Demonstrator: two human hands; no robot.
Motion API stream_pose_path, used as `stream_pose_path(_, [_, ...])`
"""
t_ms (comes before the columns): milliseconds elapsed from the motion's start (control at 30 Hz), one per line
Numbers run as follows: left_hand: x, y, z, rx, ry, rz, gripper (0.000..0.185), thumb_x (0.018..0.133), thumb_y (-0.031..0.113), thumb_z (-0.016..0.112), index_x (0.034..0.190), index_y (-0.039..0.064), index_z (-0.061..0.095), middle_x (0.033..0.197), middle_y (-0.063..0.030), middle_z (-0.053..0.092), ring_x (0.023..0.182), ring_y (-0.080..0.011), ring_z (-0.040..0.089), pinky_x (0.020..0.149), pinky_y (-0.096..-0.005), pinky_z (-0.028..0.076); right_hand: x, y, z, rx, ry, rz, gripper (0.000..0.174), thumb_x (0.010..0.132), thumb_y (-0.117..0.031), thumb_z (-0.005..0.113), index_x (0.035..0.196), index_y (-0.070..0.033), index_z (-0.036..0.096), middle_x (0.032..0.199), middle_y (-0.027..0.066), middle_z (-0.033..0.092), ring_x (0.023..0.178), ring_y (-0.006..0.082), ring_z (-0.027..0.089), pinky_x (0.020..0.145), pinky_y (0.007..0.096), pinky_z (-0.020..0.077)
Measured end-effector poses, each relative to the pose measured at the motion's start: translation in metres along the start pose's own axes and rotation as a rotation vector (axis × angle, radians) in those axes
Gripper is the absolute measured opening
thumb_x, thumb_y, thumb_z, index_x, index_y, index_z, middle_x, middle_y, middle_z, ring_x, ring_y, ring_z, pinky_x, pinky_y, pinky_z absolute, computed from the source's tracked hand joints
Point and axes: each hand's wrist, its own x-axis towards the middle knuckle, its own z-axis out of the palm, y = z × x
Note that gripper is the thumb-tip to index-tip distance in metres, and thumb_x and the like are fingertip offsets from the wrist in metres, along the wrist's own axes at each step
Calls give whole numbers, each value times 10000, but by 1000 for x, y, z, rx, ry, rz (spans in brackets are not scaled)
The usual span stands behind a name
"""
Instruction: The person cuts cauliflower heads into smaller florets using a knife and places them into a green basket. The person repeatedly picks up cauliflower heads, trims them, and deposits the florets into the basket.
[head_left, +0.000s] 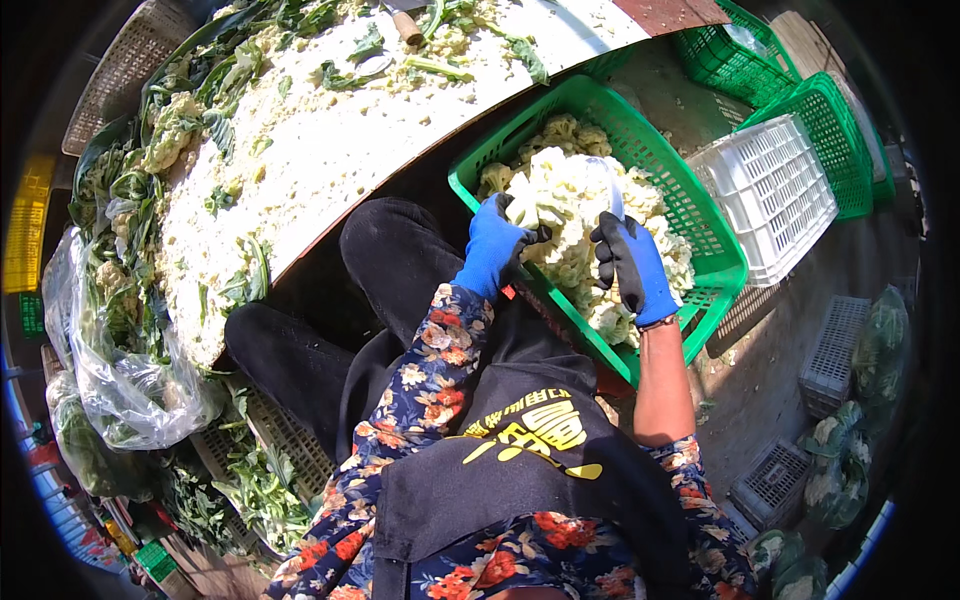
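Note:
A green plastic basket (716, 259) full of cut cauliflower florets (574, 270) stands beside my knees. Over its near side, my left hand (495, 244), in a blue and black glove, grips a piece of cauliflower (534, 208). My right hand (632, 264), gloved the same way, is closed around the handle of a knife, mostly hidden by the fingers. The knife's blade (615, 191) points up and away over the florets, near the piece in my left hand.
A white table (330, 150) bears cauliflower crumbs, leaves and another wooden-handled tool (407, 28). Clear plastic bags (135, 390) hang at its left end. A white crate (784, 199) and green baskets (832, 142) stand right of the basket; grey crates (836, 345) and bagged cauliflowers lie farther right.

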Motion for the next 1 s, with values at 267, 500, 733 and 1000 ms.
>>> stream_pose_path(267, [-30,42,8,-316,-370,-55,657,716,127,816,1243,-63,473,1201,-160,575,1079,-233,578,917,-347,484,6,33,33,103,68,-199,400,803,-236,772,1078,-83,525,680,-43,481,465,55,435,399,214,343])
stream_pose_path(500, [-42,61,11,703,21,218,1019,654,550,789,1372,-48,382,1368,-264,426,1241,-345,454,1032,-389,380,13,42,6,-42,65,-260,346,802,-70,705,1088,-60,511,740,-8,573,480,54,454,407,220,342])
stream_pose_path(733, [-27,54,3,303,-285,161,771,588,242,903,1157,-22,455,1087,-163,570,1006,-226,568,888,-339,479,21,51,-6,-71,33,-198,515,772,-62,737,1234,-56,510,947,56,645,646,94,590,559,229,476])
stream_pose_path(1000, [-27,34,-5,706,-215,408,325,744,92,717,964,11,492,914,-211,555,895,-417,540,759,-468,440,-33,46,20,-866,268,-519,273,911,-285,572,1120,-110,575,851,153,676,737,387,642,637,430,509])
